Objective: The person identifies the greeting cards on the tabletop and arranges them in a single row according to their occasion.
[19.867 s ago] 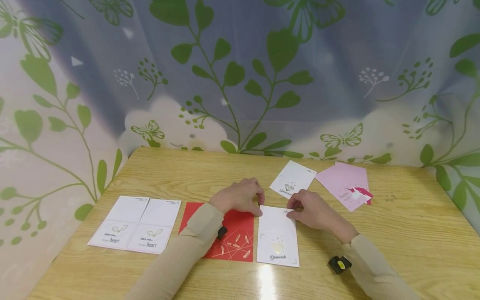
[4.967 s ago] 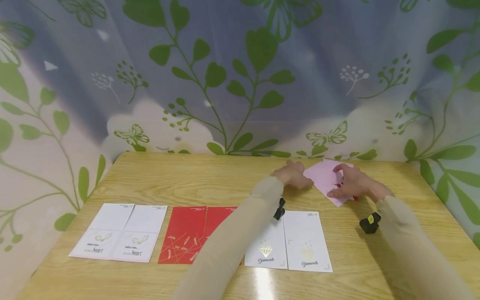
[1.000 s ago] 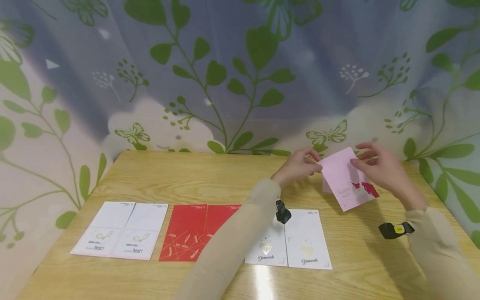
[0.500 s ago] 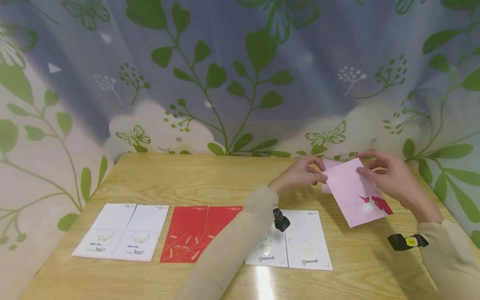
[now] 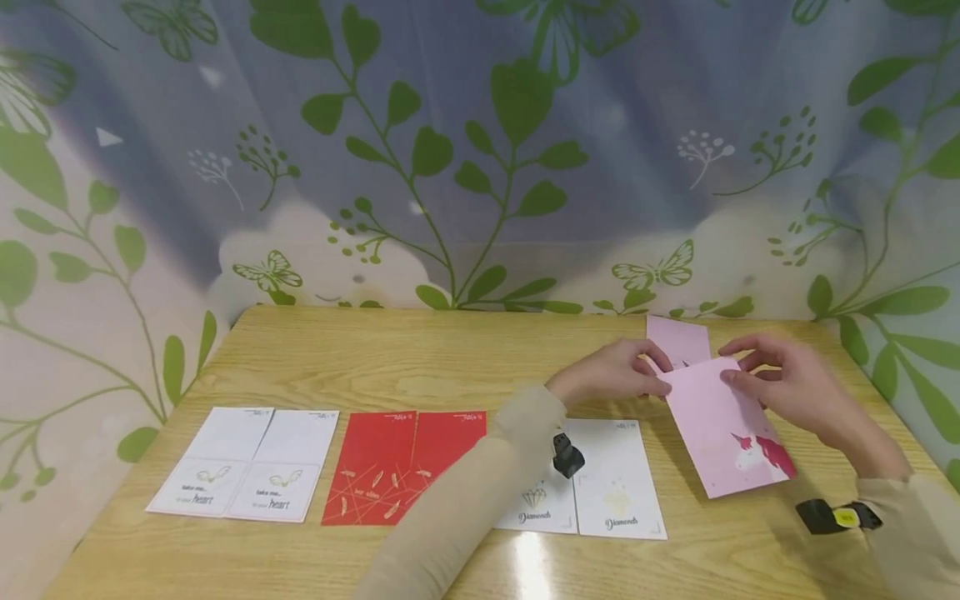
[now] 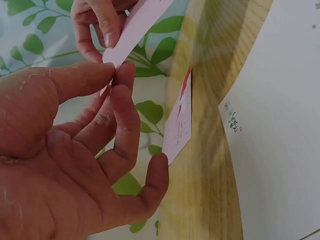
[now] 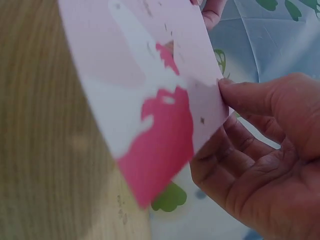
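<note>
Pinching one pink unicorn card (image 5: 731,433), both hands hold it above the table (image 5: 390,367).

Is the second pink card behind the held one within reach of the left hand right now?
Probably yes, but not freely: the left hand pinches the unicorn card's edge along with the right hand. The other pink card lies just beyond its fingers, uncovered at the top.
</note>
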Tool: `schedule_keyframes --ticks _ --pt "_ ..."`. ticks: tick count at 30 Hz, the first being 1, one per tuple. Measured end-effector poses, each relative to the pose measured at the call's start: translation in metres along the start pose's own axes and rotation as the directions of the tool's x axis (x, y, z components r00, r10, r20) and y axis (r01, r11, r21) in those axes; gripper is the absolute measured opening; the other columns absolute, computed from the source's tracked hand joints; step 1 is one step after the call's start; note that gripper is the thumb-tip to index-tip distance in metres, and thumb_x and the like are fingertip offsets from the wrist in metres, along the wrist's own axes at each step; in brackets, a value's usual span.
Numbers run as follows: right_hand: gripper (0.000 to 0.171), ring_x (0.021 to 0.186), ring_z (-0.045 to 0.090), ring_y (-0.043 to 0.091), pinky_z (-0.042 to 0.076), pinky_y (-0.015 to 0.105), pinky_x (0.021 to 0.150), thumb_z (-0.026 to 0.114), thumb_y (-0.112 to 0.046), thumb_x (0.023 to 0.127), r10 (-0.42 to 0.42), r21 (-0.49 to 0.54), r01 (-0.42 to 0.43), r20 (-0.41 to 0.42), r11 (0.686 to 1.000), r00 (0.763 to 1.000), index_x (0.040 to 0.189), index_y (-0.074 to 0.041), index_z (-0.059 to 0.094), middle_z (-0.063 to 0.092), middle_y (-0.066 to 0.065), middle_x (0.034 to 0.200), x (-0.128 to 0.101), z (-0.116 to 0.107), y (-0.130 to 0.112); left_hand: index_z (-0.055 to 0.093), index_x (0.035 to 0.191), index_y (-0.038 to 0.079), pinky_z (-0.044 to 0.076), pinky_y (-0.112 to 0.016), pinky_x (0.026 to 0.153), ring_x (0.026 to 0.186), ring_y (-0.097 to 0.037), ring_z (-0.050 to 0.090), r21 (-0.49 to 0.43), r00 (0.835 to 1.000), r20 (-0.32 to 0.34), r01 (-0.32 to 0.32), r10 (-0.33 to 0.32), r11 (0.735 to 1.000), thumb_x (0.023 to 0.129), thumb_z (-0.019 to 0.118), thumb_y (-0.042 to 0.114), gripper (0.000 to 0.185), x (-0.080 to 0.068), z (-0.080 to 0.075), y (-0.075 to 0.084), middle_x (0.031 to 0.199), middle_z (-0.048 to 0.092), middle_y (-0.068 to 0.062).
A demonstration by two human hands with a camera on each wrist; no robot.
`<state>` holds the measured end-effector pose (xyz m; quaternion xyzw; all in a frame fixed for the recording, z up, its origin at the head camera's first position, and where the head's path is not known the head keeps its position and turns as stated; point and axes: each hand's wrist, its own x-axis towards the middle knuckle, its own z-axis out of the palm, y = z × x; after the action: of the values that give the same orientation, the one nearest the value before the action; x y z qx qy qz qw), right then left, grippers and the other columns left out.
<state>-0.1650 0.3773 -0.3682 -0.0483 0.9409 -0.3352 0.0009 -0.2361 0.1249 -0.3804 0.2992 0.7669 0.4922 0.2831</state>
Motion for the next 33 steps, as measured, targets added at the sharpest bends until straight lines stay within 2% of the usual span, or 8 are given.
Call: schedule_keyframes --ticks 4,8,17,28,30,33 --pt "0.035 0.082 0.070 0.014 0.059 0.029 0.062 0.073 -0.018 0.095 0.022 0.026 -0.023 0.042 0.999 0.999 0.125 -0.003 0.060 0.063 0.016 0.103 -0.006 0.004 0.005 0.065 0.113 0.015 0.051 -0.021 0.076 0.089 -0.012 0.066 0.094 1.000 0.017 0.014 -0.016 0.995 0.095 0.072 0.019 0.020 -0.001 0.005 0.001 0.098 0.069 0.002" --pt "0.035 0.075 0.065 0.007 0.058 0.030 0.061 0.073 -0.016 0.095 0.033 0.045 -0.037 0.077 0.998 0.996 0.124 -0.002 0.059 0.062 0.014 0.100 -0.010 0.008 0.008 0.067 0.109 0.014 0.051 -0.020 0.076 0.087 -0.008 0.063 0.144 0.999 0.027 0.034 -0.038 0.989 0.095 0.073 0.019 0.016 -0.001 0.010 0.002 0.097 0.067 0.004" --pt "0.035 0.073 0.065 0.009 0.059 0.030 0.061 0.073 -0.014 0.094 0.052 0.057 -0.059 0.127 0.997 0.991 0.121 0.002 0.058 0.062 0.013 0.097 -0.019 0.014 0.011 0.069 0.101 0.017 0.049 -0.018 0.075 0.084 -0.007 0.058 0.309 0.998 0.018 0.047 -0.055 0.950 0.094 0.074 0.020 0.009 0.001 0.023 0.002 0.093 0.064 0.009" --pt "0.023 0.084 0.064 0.018 0.055 0.023 0.064 0.077 -0.014 0.089 0.031 -0.078 -0.022 0.107 0.997 0.994 0.106 -0.006 0.064 0.065 0.009 0.098 -0.019 0.024 0.016 0.067 0.093 0.021 0.049 -0.020 0.066 0.077 -0.007 0.055 0.401 0.995 -0.006 0.089 -0.095 0.912 0.093 0.075 0.022 0.008 0.003 0.029 -0.002 0.089 0.061 0.011" --pt "0.021 0.085 0.064 0.019 0.054 0.022 0.064 0.078 -0.014 0.089 0.017 -0.104 -0.007 0.100 0.995 0.995 0.103 -0.007 0.065 0.065 0.008 0.096 -0.017 0.025 0.017 0.067 0.091 0.023 0.048 -0.022 0.066 0.076 -0.007 0.054 0.426 0.995 -0.016 0.100 -0.103 0.899 0.093 0.075 0.024 0.009 0.003 0.029 -0.001 0.088 0.061 0.011" --pt "0.019 0.086 0.064 0.019 0.052 0.020 0.066 0.079 -0.014 0.087 -0.001 -0.141 0.014 0.092 0.990 0.996 0.098 -0.008 0.065 0.066 0.006 0.094 -0.015 0.027 0.018 0.065 0.088 0.027 0.045 -0.028 0.073 0.074 -0.007 0.054 0.482 0.992 -0.043 0.121 -0.115 0.868 0.092 0.076 0.026 0.012 0.003 0.030 0.001 0.085 0.060 0.013"
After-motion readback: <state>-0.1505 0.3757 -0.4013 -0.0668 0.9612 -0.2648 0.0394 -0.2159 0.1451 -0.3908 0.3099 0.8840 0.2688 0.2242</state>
